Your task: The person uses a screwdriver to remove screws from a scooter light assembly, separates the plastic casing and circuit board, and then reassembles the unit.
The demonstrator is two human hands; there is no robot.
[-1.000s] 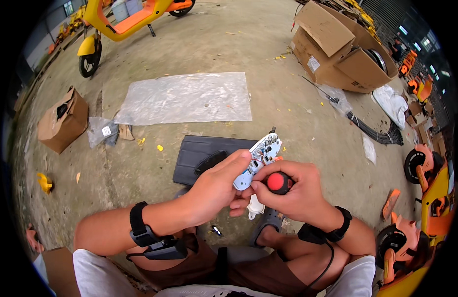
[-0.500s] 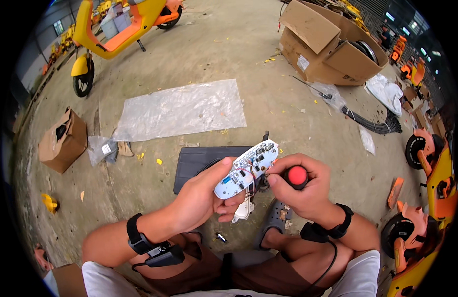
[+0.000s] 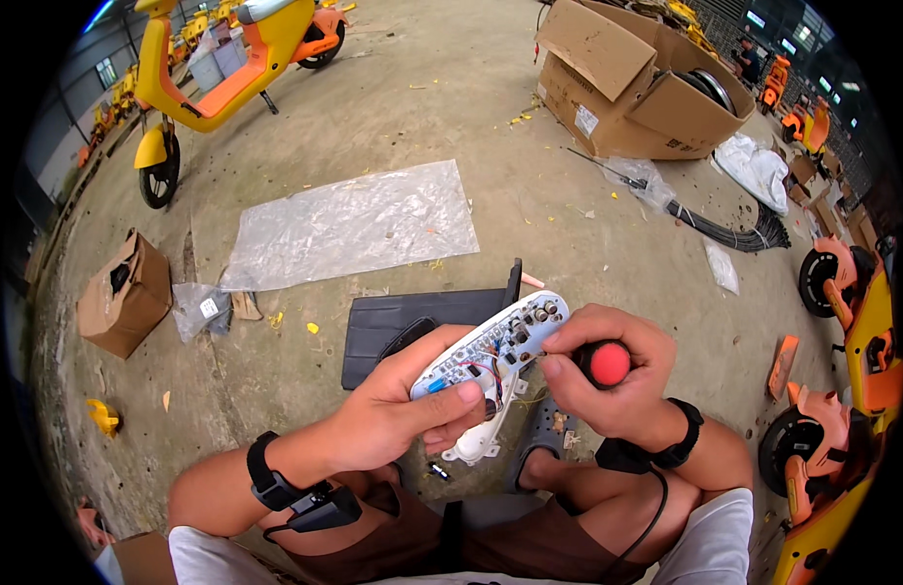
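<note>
My left hand [image 3: 412, 400] is closed round a long, rounded circuit board [image 3: 490, 346] that sits in a white rim, its component side up. Thin coloured wires lead off the board. Below it hangs a white plastic housing [image 3: 474, 446] with small tabs, partly behind my fingers. In my closed right hand [image 3: 617, 380] is a screwdriver [image 3: 609, 364] with a black handle and a red end, pointing up at me; its shaft is hidden. The right thumb and forefinger pinch close to the board's right edge; what lies between them is too small to make out.
A black panel [image 3: 373, 336] lies on the floor behind my left hand. Beyond it is a clear plastic sheet [image 3: 359, 224]. Cardboard boxes [image 3: 128, 297] stand left and far right, with a black cable bundle [image 3: 729, 229]. Yellow scooters [image 3: 222, 78] stand around; a small connector [image 3: 438, 471] lies near my feet.
Both hands have shifted slightly, the right one to the right and a little down. The board is tilted flatter, the left thumb now lies over its lower edge, and the white housing shows more.
</note>
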